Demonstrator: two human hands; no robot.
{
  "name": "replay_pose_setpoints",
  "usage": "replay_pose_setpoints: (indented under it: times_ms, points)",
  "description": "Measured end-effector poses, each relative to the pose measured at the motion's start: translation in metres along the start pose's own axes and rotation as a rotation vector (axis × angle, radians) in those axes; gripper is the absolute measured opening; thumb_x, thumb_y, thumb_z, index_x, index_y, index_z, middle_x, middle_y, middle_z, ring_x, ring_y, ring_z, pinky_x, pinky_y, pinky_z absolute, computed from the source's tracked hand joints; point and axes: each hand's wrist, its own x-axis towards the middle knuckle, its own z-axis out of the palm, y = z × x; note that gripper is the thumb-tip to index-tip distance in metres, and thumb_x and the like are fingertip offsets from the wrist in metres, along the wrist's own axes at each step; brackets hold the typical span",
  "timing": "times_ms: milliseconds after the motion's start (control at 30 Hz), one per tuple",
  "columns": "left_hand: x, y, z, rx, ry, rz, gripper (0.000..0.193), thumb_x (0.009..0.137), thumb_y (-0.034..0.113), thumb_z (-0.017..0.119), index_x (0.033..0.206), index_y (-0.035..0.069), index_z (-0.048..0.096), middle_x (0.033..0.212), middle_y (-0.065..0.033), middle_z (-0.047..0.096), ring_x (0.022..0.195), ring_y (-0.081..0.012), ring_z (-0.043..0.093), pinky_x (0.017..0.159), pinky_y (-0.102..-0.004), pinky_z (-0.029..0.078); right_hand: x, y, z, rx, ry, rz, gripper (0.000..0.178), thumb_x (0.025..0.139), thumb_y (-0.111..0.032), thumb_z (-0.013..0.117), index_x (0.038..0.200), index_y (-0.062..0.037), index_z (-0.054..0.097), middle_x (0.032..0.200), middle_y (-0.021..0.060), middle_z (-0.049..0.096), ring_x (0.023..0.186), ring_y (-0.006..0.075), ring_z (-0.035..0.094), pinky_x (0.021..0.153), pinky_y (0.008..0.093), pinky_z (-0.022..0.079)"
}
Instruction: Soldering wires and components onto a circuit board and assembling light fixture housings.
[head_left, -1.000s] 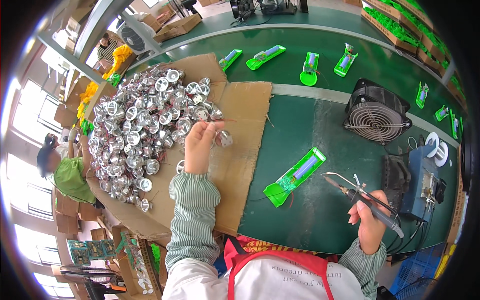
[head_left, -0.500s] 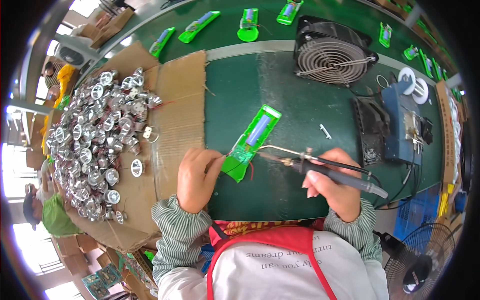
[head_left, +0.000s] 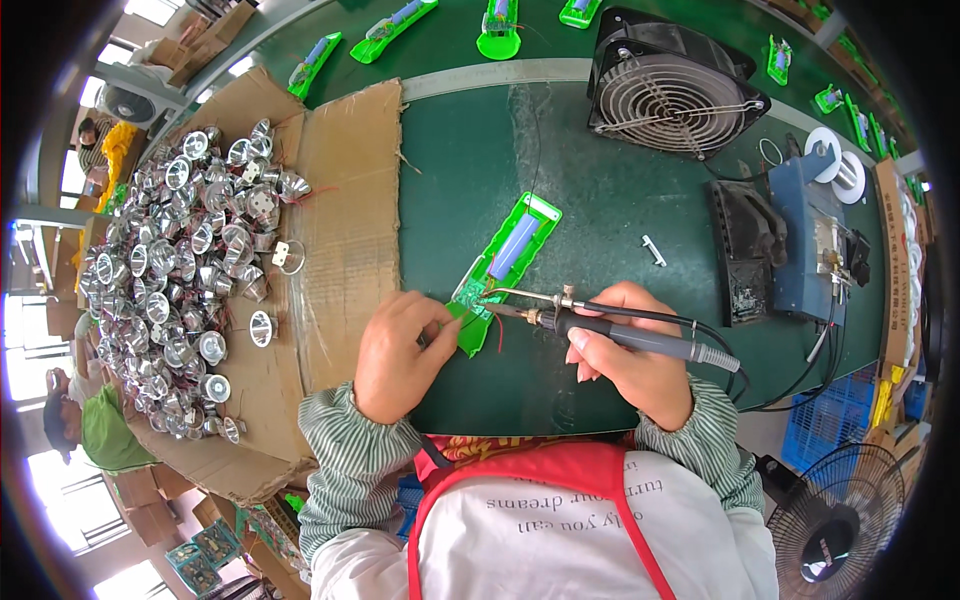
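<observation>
In my right hand [head_left: 640, 365] is a soldering iron [head_left: 655, 342] with a thin metal solder-feed tube [head_left: 530, 295] along it. Its tip meets the small green circuit board [head_left: 468, 297] in an open bright green plastic housing [head_left: 475, 338]. A blue cylindrical battery [head_left: 514, 247] lies in the housing's far half. My left hand [head_left: 395, 355] is closed at the housing's near left edge, finger and thumb pinching what looks like a thin black wire; the fingers partly hide it. A red wire [head_left: 500, 335] sticks out beside the board.
To the left, a cardboard box [head_left: 350, 230] holds a heap of reflector lamp cups [head_left: 180, 290]. A square fan [head_left: 680, 105] stands at the back. On the right are an iron holder [head_left: 740, 250], a blue soldering station [head_left: 805, 240] and solder spools [head_left: 848, 178]. More green housings [head_left: 498, 30] line the far belt.
My right hand has moved left, bringing the iron's tip onto the board. My left fingers have come closer to the board. The view has shifted slightly.
</observation>
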Motion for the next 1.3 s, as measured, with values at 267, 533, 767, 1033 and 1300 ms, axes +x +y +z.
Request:
replay_pose_setpoints:
  times_ms: [267, 533, 767, 1033, 1300]
  points:
    - [0.002, 0.001, -0.001, 0.005, -0.026, -0.019, 0.008, 0.073, 0.005, 0.066, 0.075, 0.000, 0.060, 0.068, -0.0093, 0.053, 0.066, -0.0231, 0.051, 0.061, -0.0339, 0.041, 0.003, 0.003, -0.001, -0.001, 0.004, 0.045, 0.013, 0.080, -0.001, 0.062, 0.087, 0.0047, 0.053, 0.073, 0.0098, 0.063, 0.061, 0.0097, 0.061, 0.050, 0.0227, 0.051]
    - [0.006, 0.001, 0.001, 0.010, -0.034, -0.006, 0.008, 0.073, 0.007, 0.067, 0.075, 0.001, 0.061, 0.066, -0.0088, 0.053, 0.065, -0.0226, 0.051, 0.060, -0.0334, 0.040, 0.003, -0.001, -0.005, 0.011, 0.010, 0.007, 0.014, 0.080, -0.001, 0.063, 0.088, 0.0044, 0.053, 0.073, 0.0101, 0.063, 0.060, 0.0100, 0.061, 0.049, 0.0227, 0.050]
    - [0.000, -0.011, -0.002, -0.031, 0.032, 0.101, 0.007, 0.074, 0.010, 0.066, 0.075, 0.004, 0.063, 0.067, -0.0096, 0.056, 0.067, -0.0278, 0.054, 0.063, -0.0382, 0.043, -0.007, -0.008, -0.002, -0.064, 0.103, -0.003, 0.011, 0.084, 0.000, 0.058, 0.091, 0.0026, 0.050, 0.067, 0.0124, 0.061, 0.052, 0.0123, 0.058, 0.047, 0.0226, 0.047]
    - [-0.017, -0.015, -0.008, 0.030, 0.018, 0.127, 0.008, 0.081, 0.010, 0.058, 0.084, 0.005, 0.063, 0.073, -0.0108, 0.056, 0.075, -0.0302, 0.055, 0.070, -0.0391, 0.044, -0.011, 0.002, 0.002, -0.098, 0.122, -0.025, 0.014, 0.084, -0.001, 0.055, 0.095, 0.0018, 0.046, 0.066, 0.0131, 0.061, 0.048, 0.0120, 0.056, 0.044, 0.0219, 0.047]
    - [-0.014, 0.012, -0.007, -0.079, 0.095, -0.126, 0.042, 0.089, 0.007, 0.050, 0.130, 0.006, 0.041, 0.085, -0.0135, 0.064, 0.070, -0.0260, 0.062, 0.064, -0.0335, 0.049, -0.013, -0.012, -0.008, -0.039, 0.142, -0.041, 0.013, 0.084, 0.000, 0.058, 0.093, 0.0021, 0.049, 0.068, 0.0129, 0.061, 0.051, 0.0126, 0.057, 0.047, 0.0223, 0.047]
